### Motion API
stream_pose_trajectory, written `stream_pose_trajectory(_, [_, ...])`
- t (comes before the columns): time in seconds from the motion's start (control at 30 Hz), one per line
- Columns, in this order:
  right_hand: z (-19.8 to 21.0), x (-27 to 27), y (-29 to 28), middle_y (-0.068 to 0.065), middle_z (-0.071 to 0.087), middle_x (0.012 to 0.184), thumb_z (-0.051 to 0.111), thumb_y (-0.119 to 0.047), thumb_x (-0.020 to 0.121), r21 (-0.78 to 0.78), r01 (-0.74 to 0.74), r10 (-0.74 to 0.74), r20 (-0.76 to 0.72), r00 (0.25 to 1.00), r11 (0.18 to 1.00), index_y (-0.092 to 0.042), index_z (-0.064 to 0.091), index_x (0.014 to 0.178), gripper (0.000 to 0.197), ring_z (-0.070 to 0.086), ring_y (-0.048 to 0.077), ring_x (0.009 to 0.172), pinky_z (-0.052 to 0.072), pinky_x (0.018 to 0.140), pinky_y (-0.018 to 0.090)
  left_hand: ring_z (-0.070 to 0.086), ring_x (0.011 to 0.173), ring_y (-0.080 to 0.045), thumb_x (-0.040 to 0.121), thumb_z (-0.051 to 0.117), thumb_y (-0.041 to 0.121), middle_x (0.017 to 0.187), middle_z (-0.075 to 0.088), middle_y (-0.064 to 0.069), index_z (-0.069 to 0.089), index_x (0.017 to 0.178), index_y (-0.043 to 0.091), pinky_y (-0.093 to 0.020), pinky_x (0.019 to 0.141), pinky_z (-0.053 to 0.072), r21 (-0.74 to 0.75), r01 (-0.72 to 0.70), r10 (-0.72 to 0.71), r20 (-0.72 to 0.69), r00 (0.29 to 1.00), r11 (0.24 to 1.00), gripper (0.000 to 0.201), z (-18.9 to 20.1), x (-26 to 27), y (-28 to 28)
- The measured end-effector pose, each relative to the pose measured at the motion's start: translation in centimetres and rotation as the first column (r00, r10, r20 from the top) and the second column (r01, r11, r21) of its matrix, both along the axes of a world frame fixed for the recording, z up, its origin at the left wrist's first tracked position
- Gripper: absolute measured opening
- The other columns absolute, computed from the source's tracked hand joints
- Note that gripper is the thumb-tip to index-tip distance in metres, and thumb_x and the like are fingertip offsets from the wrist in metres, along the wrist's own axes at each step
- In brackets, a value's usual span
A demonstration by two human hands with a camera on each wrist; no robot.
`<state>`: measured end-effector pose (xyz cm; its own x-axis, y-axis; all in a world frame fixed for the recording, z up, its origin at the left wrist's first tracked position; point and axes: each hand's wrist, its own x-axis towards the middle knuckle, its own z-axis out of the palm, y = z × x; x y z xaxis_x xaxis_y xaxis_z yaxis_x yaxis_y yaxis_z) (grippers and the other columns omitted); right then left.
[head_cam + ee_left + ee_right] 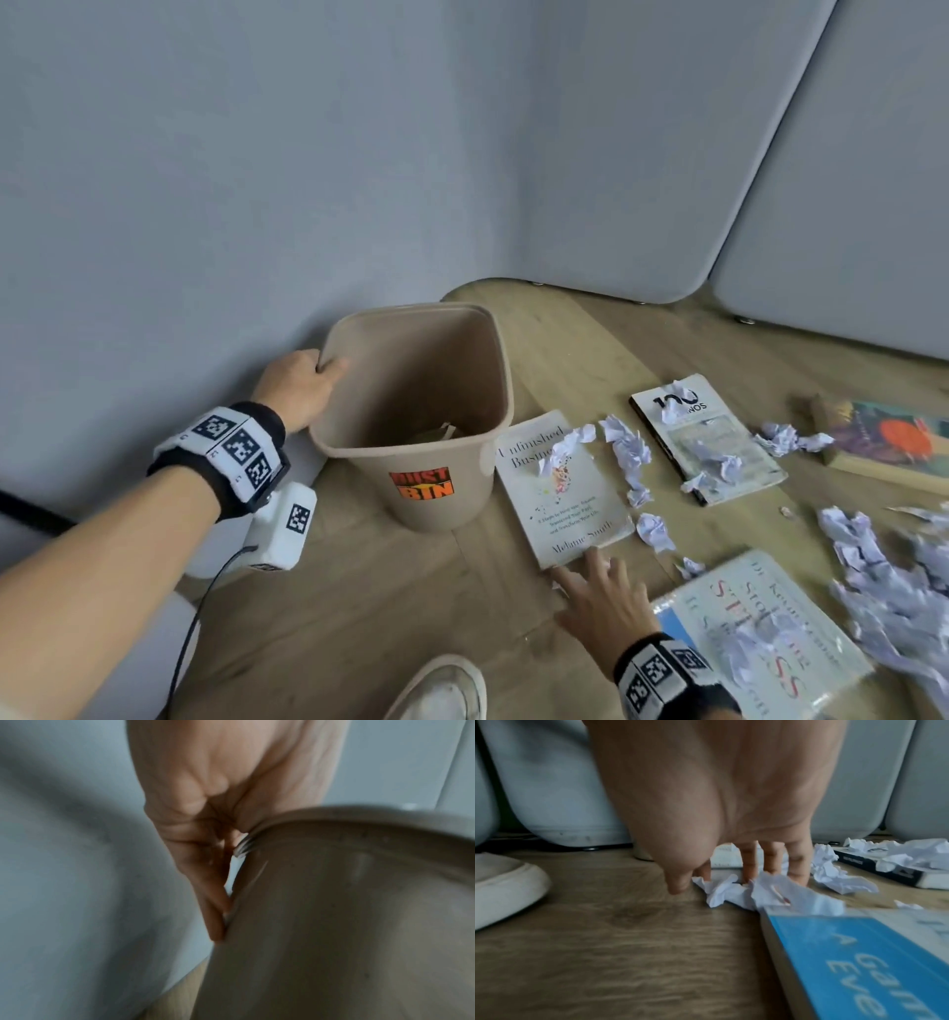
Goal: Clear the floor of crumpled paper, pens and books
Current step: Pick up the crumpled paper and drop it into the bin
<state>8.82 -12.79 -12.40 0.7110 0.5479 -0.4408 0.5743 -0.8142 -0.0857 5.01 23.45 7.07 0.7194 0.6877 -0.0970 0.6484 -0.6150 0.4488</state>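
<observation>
A beige dustbin (pixel 367 475) stands on the wooden floor by the grey wall. My left hand (pixel 328 369) grips its far-left rim, thumb inside and fingers down the outer wall (pixel 216 914). My right hand (pixel 590 573) is low over the floor at the near edge of a white book (pixel 570 503). Its spread fingers (pixel 798 866) come down around a crumpled paper (pixel 725 893) without closing on it. More crumpled papers (pixel 626 455) lie across the books, with a big heap (pixel 893 591) at the right. No pen is in view.
Other books on the floor: a black-and-white one (pixel 714 447), a colourful one (pixel 888 444) and a plastic-covered one (pixel 760 637) beside my right wrist, its blue edge (pixel 859 953) close. My white shoe (pixel 441 688) is near. Grey panels (pixel 770 154) close off the back.
</observation>
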Motion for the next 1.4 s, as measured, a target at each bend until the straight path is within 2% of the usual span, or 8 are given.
stream_pose_trajectory(0.17, [-2.2,2.4,-1.0,0.007,0.049,0.106,0.071,-0.022,0.077,0.115,-0.061,0.057,0.040,0.998,0.992,-0.024,0.041,0.102,0.039,0.059,0.029,0.080,0.052,0.064,0.037,0.057,0.110,-0.035,0.093,0.049,0.050,0.116,0.063,-0.015,0.058,0.114,0.008,-0.040,0.092,0.044,0.241,-0.030,-0.023,0.212,0.977,0.970,0.047,4.2,1.8,-2.6])
stream_pose_trajectory(0.27, [-0.8,3.5,-1.7,0.008,0.046,0.111,0.052,-0.013,0.088,0.243,0.027,-0.012,-0.064,0.998,0.970,-0.009,0.051,0.111,0.024,0.055,0.029,0.088,0.040,0.074,0.031,0.063,0.087,-0.025,0.090,0.054,0.035,0.096,0.066,-0.004,0.062,0.094,0.013,-0.034,0.081,0.049,0.410,0.088,-0.320,0.542,0.777,0.908,0.024,7.7,4.0,-8.7])
stream_pose_trajectory(0.4, [2.4,5.8,-4.0,0.007,0.052,0.091,0.060,-0.007,0.082,0.463,0.222,-0.187,-0.121,0.975,0.858,-0.005,0.057,0.092,0.011,0.053,0.026,0.077,0.040,0.070,0.030,0.051,0.060,-0.012,0.088,0.059,0.023,0.075,0.056,0.003,0.059,0.078,0.012,-0.030,0.061,0.046,0.385,0.530,-0.651,0.526,0.547,0.756,0.015,5.7,6.1,-18.7])
stream_pose_trajectory(0.53, [5.3,8.4,-6.1,0.006,0.056,0.094,0.064,-0.015,0.086,0.440,0.293,-0.277,-0.103,0.955,0.849,-0.014,0.054,0.092,0.012,0.056,0.023,0.081,0.044,0.075,0.029,0.056,0.081,-0.020,0.090,0.056,0.029,0.092,0.054,-0.001,0.060,0.086,0.014,-0.035,0.072,0.049,0.104,0.729,-0.732,0.204,0.650,0.676,0.015,-3.2,9.1,-23.5])
stream_pose_trajectory(0.8, [3.4,11.5,-6.0,0.009,0.047,0.117,0.054,-0.017,0.093,0.397,0.453,-0.471,-0.057,0.880,0.798,-0.020,0.051,0.122,0.030,0.060,0.025,0.088,0.048,0.078,0.033,0.045,0.108,-0.029,0.093,0.058,0.024,0.129,0.035,-0.011,0.041,0.125,0.021,-0.040,0.068,0.041,0.125,0.395,-0.383,-0.107,0.917,0.910,0.037,-17.6,15.7,-23.4])
stream_pose_trajectory(1.07, [-3.2,7.8,-4.6,0.005,0.042,0.110,0.075,-0.016,0.075,0.252,0.225,-0.267,0.150,0.952,0.941,-0.023,0.044,0.113,0.050,0.054,0.022,0.083,0.055,0.049,0.031,0.053,0.100,-0.028,0.094,0.044,0.005,0.111,0.052,-0.010,0.050,0.106,0.010,-0.036,0.069,0.043,0.065,0.423,-0.424,0.012,0.906,0.904,0.014,-21.2,15.8,-21.8])
stream_pose_trajectory(1.23, [-2.1,10.1,-5.9,-0.001,0.041,0.092,0.058,0.000,0.087,0.427,0.261,-0.346,0.132,0.929,0.866,-0.018,0.047,0.101,0.026,0.048,0.019,0.051,0.039,0.045,0.029,0.057,0.080,-0.029,0.089,0.044,-0.002,0.107,0.051,-0.013,0.048,0.113,0.005,-0.032,0.055,0.033,0.094,0.499,-0.506,0.084,0.858,0.862,0.026,-19.4,18.5,-22.6])
stream_pose_trajectory(1.4, [0.7,12.3,-9.8,0.004,0.052,0.072,0.052,-0.014,0.091,0.529,0.449,-0.556,0.054,0.830,0.720,-0.014,0.055,0.084,0.008,0.051,0.026,0.062,0.040,0.056,0.034,0.058,0.087,-0.022,0.096,0.052,0.025,0.119,0.043,-0.012,0.052,0.119,0.007,-0.029,0.062,0.037,0.189,0.558,-0.512,-0.242,0.824,0.808,0.029,-20.1,19.7,-23.2])
